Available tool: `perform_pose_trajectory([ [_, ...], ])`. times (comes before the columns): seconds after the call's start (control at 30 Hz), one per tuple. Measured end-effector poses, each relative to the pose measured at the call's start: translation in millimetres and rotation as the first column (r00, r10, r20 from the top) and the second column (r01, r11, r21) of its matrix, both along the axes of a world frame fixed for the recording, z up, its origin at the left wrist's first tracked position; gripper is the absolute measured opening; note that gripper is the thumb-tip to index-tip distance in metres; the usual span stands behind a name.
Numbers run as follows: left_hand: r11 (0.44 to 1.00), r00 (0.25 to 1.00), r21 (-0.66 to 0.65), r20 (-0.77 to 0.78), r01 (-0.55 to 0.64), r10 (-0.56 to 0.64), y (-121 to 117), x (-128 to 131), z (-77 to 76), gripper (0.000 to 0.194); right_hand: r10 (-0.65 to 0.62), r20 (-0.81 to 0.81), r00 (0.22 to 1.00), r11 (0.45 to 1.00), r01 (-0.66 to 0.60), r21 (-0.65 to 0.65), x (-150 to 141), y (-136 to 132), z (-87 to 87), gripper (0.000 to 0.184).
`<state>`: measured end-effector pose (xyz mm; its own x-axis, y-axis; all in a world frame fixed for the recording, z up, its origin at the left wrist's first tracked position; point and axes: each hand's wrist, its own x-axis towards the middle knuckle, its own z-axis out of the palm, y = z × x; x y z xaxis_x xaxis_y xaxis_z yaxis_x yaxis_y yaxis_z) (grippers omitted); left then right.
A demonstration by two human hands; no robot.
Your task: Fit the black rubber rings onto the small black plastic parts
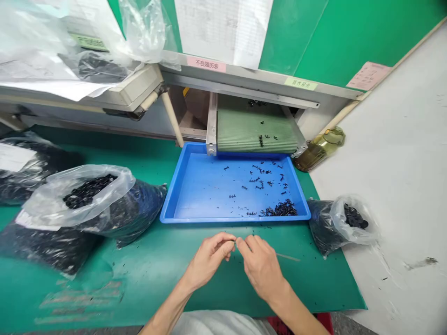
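My left hand is closed in a pinch over the green mat, just in front of the blue tray. Fingertip to fingertip with it, my right hand is closed too. A tiny dark bit seems to show at the left fingertips, but what the fingers hold is too small and hidden to name. In the tray, small black parts are heaped at the near right corner, with loose ones scattered toward the back.
A green ribbed conveyor belt ends over the tray's back edge, carrying a few black parts. Open bags of black pieces stand left and right. An amber bottle leans by the white wall. A shelf juts out upper left.
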<state>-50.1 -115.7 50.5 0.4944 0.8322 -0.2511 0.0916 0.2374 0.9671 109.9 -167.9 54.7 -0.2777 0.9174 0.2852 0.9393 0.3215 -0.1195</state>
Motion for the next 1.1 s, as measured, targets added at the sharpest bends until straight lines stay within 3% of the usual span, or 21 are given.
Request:
perform_pose_trajectory([
  [0.1,0.993,0.993,-0.039,0.034,-0.108,0.110,8,16,-8.9,0.027,-0.190,-0.168,0.967,0.982,0.189,-0.023,-12,8,-20.7,0.031],
  [0.2,0.980,0.980,-0.052,0.051,-0.191,0.193,16,39,-15.7,0.028,-0.374,-0.334,0.865,0.927,0.364,-0.094,-3,27,-36.5,0.035],
  [0.27,0.970,0.970,-0.088,0.068,-0.226,0.232,21,52,-17.8,0.029,-0.454,-0.397,0.798,0.891,0.413,-0.189,21,42,-39.2,0.036],
  [0.37,0.940,0.951,-0.262,0.157,-0.220,0.267,31,60,-18.4,0.026,-0.534,-0.363,0.763,0.838,0.423,-0.344,74,73,-33.4,0.038],
  [0.53,0.823,0.864,-0.550,0.340,-0.139,0.372,47,63,-17.5,0.012,-0.601,-0.253,0.758,0.772,0.470,-0.427,150,164,-31.4,0.024],
  [0.63,0.729,0.800,-0.669,0.357,-0.141,0.483,52,67,-20.0,0.013,-0.626,-0.212,0.750,0.737,0.481,-0.475,166,220,-44.8,0.015],
  [0.73,0.654,0.759,-0.739,0.328,-0.165,0.562,55,71,-25.0,0.013,-0.635,-0.213,0.742,0.722,0.474,-0.505,169,254,-55.3,0.020],
  [0.8,0.633,0.750,-0.751,0.306,-0.189,0.587,58,71,-26.8,0.012,-0.619,-0.244,0.747,0.736,0.442,-0.513,165,258,-53.3,0.018],
  [0.87,0.654,0.755,-0.727,0.304,-0.211,0.581,63,72,-25.2,0.013,-0.568,-0.308,0.763,0.777,0.372,-0.508,155,247,-42.3,0.024],
  [1.0,0.778,0.776,-0.595,0.386,-0.204,0.499,74,79,-12.5,0.023,-0.362,-0.481,0.798,0.870,0.103,-0.483,116,194,-3.6,0.030],
  [1.1,0.840,0.769,-0.520,0.469,-0.158,0.435,75,83,-1.2,0.027,-0.212,-0.651,0.729,0.900,-0.113,-0.420,87,147,21.9,0.023],
])
